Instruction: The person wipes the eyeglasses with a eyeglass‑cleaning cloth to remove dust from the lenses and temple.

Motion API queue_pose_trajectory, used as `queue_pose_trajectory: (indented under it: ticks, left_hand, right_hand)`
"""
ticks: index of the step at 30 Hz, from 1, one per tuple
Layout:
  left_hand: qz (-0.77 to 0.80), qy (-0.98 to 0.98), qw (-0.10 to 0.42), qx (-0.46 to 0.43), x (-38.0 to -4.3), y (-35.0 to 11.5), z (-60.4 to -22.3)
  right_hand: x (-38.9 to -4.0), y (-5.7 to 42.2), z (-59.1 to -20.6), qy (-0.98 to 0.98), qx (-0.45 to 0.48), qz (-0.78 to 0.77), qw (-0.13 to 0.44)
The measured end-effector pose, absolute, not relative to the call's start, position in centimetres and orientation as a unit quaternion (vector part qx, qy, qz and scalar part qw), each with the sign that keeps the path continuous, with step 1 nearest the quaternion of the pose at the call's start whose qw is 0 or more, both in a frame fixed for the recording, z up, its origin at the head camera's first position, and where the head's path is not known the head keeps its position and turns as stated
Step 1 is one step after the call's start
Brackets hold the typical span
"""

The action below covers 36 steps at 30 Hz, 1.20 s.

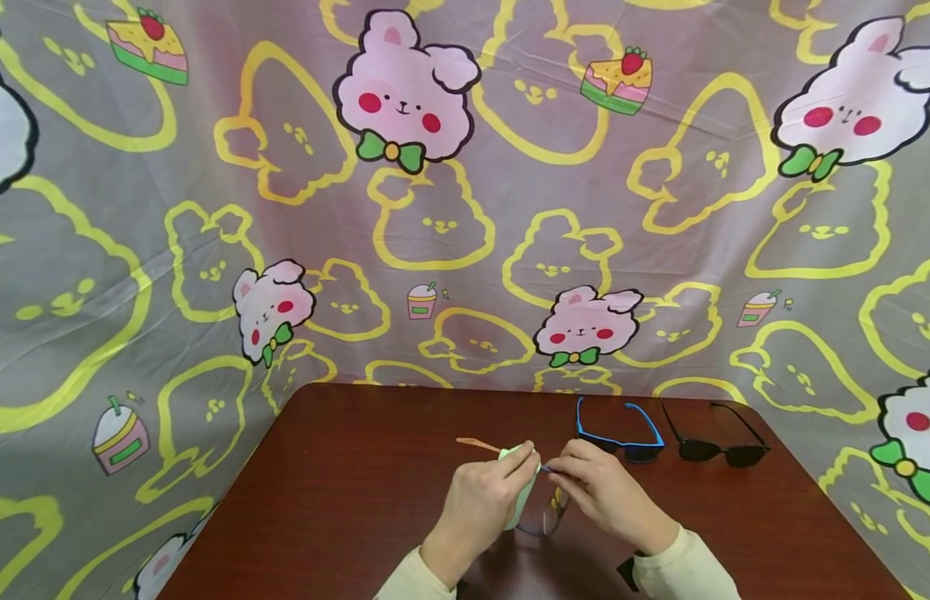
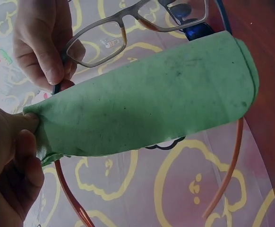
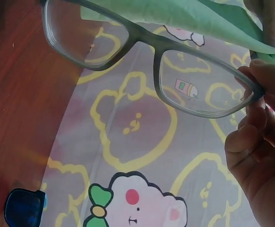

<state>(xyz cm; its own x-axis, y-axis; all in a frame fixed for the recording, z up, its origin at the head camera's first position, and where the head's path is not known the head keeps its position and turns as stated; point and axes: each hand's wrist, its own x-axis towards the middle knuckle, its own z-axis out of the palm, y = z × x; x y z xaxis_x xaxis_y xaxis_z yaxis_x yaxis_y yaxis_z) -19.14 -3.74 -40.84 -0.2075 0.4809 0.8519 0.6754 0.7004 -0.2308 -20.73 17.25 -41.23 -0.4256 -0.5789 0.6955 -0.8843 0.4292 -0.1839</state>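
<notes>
A pair of eyeglasses (image 3: 149,41) with a grey frame and clear lenses is held up over the table between both hands. My left hand (image 1: 482,493) pinches one end of a light green cloth (image 2: 147,99), which hangs across the temples behind the lenses. The orange-brown temple tips (image 2: 75,202) stick out past the cloth's far side. Thumb and fingers of my right hand (image 1: 603,493) grip the frame's corner by the hinge, close beside the left fingertips. Part of the temples is hidden behind the cloth.
Sunglasses with a blue frame (image 1: 621,443) lie on the brown table (image 1: 345,500) beyond the right hand. To their right are black sunglasses (image 1: 697,451), temples unfolded. A patterned curtain (image 1: 450,292) with cartoon figures stands behind and along the table's sides.
</notes>
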Motion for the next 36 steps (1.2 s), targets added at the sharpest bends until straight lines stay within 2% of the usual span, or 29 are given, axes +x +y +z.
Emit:
queue_pose_trajectory:
  ticks: [4, 17, 36]
  left_hand:
    - [-0.089, -0.762, 0.519, -0.377, -19.4, -3.7, -41.0]
    - [-0.083, -0.773, 0.486, -0.399, -19.4, -3.7, -41.5]
    - [-0.086, -0.755, 0.516, -0.395, -20.1, -3.7, -42.6]
  right_hand:
    - [-20.7, 17.1, -41.1, -0.803, 0.455, 0.262, 0.283]
    - [-20.7, 17.1, -41.1, -0.807, 0.459, 0.252, 0.272]
    - [-20.8, 17.0, -41.3, -0.797, 0.476, 0.264, 0.262]
